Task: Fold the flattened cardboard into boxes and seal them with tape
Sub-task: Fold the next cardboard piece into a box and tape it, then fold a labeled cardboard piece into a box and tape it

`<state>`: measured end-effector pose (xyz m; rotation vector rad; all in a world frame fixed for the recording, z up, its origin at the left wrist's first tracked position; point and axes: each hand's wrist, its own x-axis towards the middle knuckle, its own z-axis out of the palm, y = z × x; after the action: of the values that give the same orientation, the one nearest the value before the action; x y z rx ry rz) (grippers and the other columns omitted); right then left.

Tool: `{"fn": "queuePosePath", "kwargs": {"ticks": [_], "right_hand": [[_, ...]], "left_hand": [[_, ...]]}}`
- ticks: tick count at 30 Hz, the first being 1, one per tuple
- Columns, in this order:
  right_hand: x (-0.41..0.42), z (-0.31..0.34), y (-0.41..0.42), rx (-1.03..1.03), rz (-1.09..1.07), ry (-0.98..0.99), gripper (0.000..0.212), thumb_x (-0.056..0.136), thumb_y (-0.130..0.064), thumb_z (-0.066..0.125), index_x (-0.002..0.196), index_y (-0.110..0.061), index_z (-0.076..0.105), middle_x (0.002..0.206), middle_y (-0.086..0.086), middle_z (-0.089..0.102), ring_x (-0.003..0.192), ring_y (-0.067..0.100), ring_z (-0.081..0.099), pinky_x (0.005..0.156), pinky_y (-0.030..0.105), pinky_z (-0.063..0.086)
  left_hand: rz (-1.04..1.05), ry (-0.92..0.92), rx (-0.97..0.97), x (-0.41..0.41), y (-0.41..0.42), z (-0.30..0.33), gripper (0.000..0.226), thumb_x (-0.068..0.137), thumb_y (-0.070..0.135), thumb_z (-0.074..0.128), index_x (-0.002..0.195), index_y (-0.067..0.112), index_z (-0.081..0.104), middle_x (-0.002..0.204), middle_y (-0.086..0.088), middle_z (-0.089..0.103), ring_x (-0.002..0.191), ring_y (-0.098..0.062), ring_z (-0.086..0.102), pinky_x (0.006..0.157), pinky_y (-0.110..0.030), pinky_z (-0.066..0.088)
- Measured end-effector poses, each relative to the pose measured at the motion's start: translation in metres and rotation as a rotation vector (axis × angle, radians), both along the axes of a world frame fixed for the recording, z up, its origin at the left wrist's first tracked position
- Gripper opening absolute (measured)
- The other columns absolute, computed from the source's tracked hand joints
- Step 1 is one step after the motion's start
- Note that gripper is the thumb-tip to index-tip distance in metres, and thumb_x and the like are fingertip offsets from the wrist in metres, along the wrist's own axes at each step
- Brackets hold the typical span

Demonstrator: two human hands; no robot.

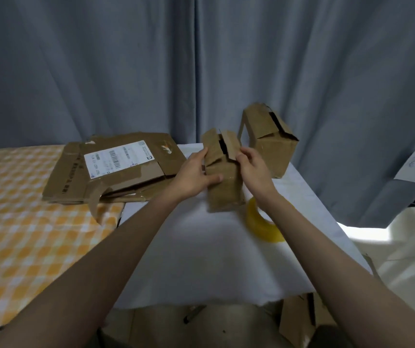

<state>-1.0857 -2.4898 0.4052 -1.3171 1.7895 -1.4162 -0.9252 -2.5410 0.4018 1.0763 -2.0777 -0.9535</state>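
My left hand (196, 175) grips the box (222, 177); right hand (253, 167) pinches its flap (231, 144). Press flaps flush, then tape (260, 222) beside it.

Bare white tabletop (196, 259) is lying open toward the near edge, giving hands room between the two forearms. The small box (222, 182) is standing in the middle, with the tape roll (259, 222) crowding just beside it at right. A second box (269, 144) is blocking the far right, and flattened cardboard (113, 169) is filling the far left.
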Motion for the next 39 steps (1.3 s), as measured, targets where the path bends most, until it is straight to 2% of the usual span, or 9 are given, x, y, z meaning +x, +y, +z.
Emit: {"fn": "queuePosePath", "kwargs": {"ticks": [4, 8, 13, 19, 24, 27, 32, 36, 39], "right_hand": [[-0.017, 0.006, -0.054, -0.002, 0.034, 0.172, 0.039, 0.104, -0.030, 0.037, 0.136, -0.017, 0.054, 0.130, 0.004, 0.054, 0.120, 0.025, 0.053, 0.101, 0.044, 0.045], [-0.033, -0.001, -0.106, 0.057, 0.071, 0.391, 0.034, 0.106, -0.026, 0.034, 0.117, -0.006, 0.059, 0.121, 0.014, 0.060, 0.111, 0.031, 0.055, 0.087, 0.034, 0.039], [-0.045, -0.020, -0.121, 0.169, 0.083, 0.556, 0.036, 0.105, -0.024, 0.037, 0.130, -0.001, 0.049, 0.133, 0.020, 0.052, 0.123, 0.037, 0.050, 0.102, 0.043, 0.040], [-0.040, 0.001, -0.089, 0.042, 0.030, 0.631, 0.033, 0.101, -0.023, 0.045, 0.127, -0.004, 0.052, 0.127, 0.015, 0.057, 0.116, 0.033, 0.054, 0.095, 0.041, 0.045], [-0.003, 0.022, -0.058, -0.055, 0.010, 0.730, 0.041, 0.095, -0.016, 0.049, 0.135, -0.005, 0.051, 0.137, 0.015, 0.050, 0.127, 0.031, 0.046, 0.102, 0.041, 0.043], [0.030, 0.016, -0.052, -0.055, 0.057, 0.725, 0.036, 0.093, -0.016, 0.052, 0.128, -0.007, 0.057, 0.127, 0.015, 0.057, 0.115, 0.031, 0.054, 0.087, 0.036, 0.046], [0.087, -0.014, -0.066, 0.196, 0.233, 0.616, 0.035, 0.097, -0.020, 0.052, 0.127, -0.004, 0.058, 0.125, 0.016, 0.062, 0.115, 0.032, 0.058, 0.097, 0.039, 0.048], [0.121, -0.046, -0.090, 0.316, 0.279, 0.556, 0.026, 0.091, -0.013, 0.050, 0.113, -0.001, 0.060, 0.122, 0.021, 0.061, 0.112, 0.037, 0.055, 0.090, 0.033, 0.044], [0.130, -0.064, -0.109, 0.346, 0.225, 0.478, 0.030, 0.094, -0.013, 0.046, 0.120, 0.000, 0.055, 0.130, 0.024, 0.053, 0.122, 0.039, 0.048, 0.099, 0.036, 0.040]], "left_hand": [[0.015, -0.037, -0.073, -0.023, -0.058, -0.002, 0.077, 0.075, 0.031, 0.082, 0.141, 0.018, 0.046, 0.133, -0.005, 0.054, 0.119, -0.022, 0.055, 0.102, -0.043, 0.048], [0.075, -0.202, -0.141, -0.047, -0.107, -0.005, 0.083, 0.082, 0.028, 0.077, 0.151, 0.012, 0.033, 0.144, -0.011, 0.045, 0.133, -0.028, 0.043, 0.110, -0.041, 0.038], [0.037, -0.498, -0.172, -0.058, -0.119, -0.014, 0.099, 0.087, 0.038, 0.070, 0.158, 0.013, 0.005, 0.164, -0.007, 0.013, 0.149, -0.026, 0.018, 0.119, -0.035, 0.023], [0.041, -0.480, -0.224, -0.034, -0.097, 0.003, 0.065, 0.084, 0.036, 0.069, 0.141, 0.016, 0.045, 0.142, -0.008, 0.046, 0.132, -0.027, 0.044, 0.106, -0.042, 0.040], [0.140, -0.490, -0.226, 0.023, -0.067, 0.009, 0.059, 0.086, 0.042, 0.068, 0.137, 0.016, 0.053, 0.141, -0.005, 0.050, 0.131, -0.026, 0.046, 0.106, -0.036, 0.040], [0.227, -0.514, -0.213, 0.073, -0.050, 0.005, 0.047, 0.081, 0.049, 0.069, 0.117, 0.019, 0.066, 0.120, 0.002, 0.059, 0.112, -0.024, 0.057, 0.094, -0.040, 0.049], [0.461, -0.611, -0.132, 0.163, -0.038, -0.009, 0.040, 0.088, 0.040, 0.064, 0.120, 0.016, 0.064, 0.125, -0.010, 0.059, 0.111, -0.030, 0.057, 0.092, -0.042, 0.050], [0.551, -0.613, -0.007, 0.209, -0.037, -0.028, 0.057, 0.085, 0.044, 0.069, 0.129, 0.011, 0.055, 0.131, -0.010, 0.052, 0.116, -0.029, 0.053, 0.090, -0.035, 0.045], [0.634, -0.494, 0.040, 0.227, -0.042, -0.050, 0.068, 0.083, 0.050, 0.070, 0.136, 0.013, 0.049, 0.137, -0.013, 0.049, 0.124, -0.031, 0.048, 0.100, -0.038, 0.043]]}}
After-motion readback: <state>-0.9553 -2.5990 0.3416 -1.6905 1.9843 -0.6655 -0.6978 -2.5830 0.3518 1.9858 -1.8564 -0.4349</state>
